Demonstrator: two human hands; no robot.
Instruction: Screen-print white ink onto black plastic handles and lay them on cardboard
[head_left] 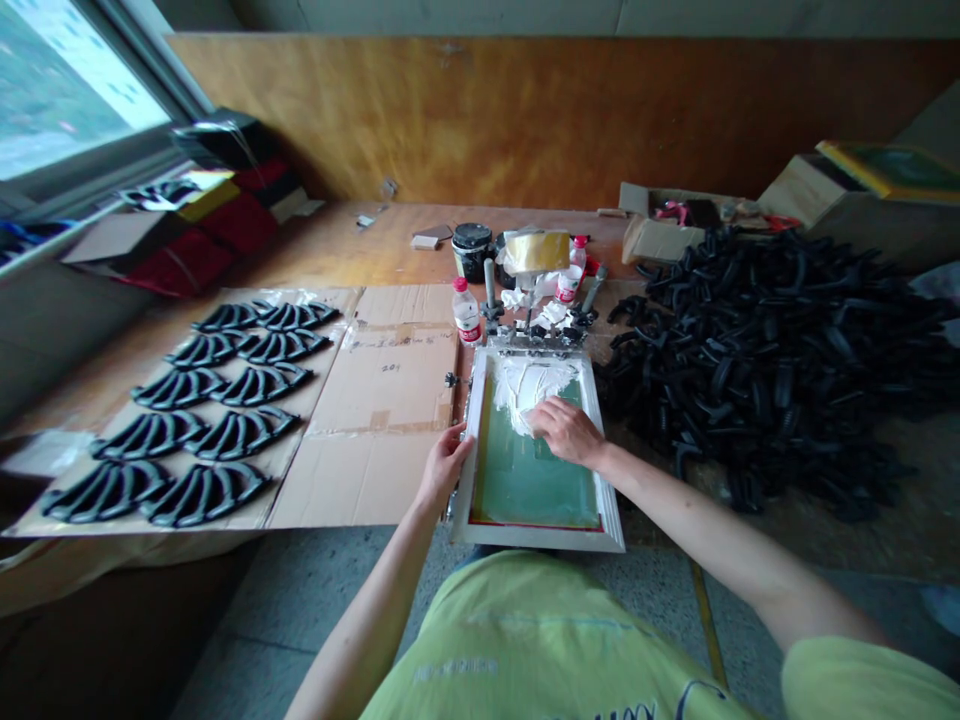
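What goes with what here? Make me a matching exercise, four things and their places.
1. Left hand
2. Right hand
3. Black fans
4. Black heap

A. On the cardboard
B. At the frame's left edge
C. Right of the frame
D. At the white paste

Pairs: 1-B, 2-D, 3-A, 4-C

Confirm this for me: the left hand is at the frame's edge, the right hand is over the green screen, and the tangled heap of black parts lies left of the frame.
Wrong side: the tangled heap of black parts lies right of the frame, as the head view shows. The rest stands.
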